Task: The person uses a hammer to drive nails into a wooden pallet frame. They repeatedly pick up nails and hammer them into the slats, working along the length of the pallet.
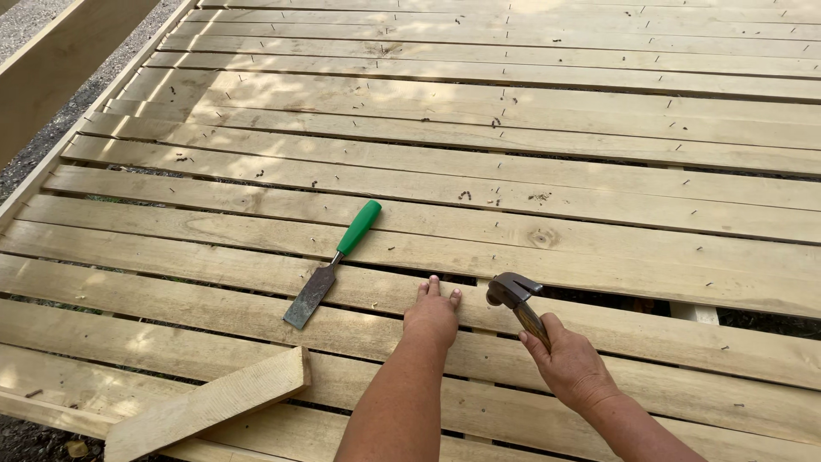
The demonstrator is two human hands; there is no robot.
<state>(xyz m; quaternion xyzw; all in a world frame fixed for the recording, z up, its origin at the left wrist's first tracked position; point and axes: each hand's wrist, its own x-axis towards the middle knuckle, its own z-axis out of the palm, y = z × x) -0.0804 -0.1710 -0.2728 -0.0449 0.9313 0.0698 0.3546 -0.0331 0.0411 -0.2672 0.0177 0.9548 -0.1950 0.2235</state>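
While the left hand point(432, 315) presses flat, fingers spread, on a plank point(368, 295) of the slatted deck point(513, 111), the right hand point(571, 364) grips a hammer point(516, 298) just beside it, head raised over the same plank. Left of the hands lies a green-handled chisel point(332, 263); a loose board point(209, 402) rests nearer.

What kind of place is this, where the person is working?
Probably an outdoor building site, with a wooden deck under construction. Pale new boards lie side by side with gaps and nails. Gravel shows beside it. The right hand holds a hammer, and a green-handled chisel lies near the left hand.
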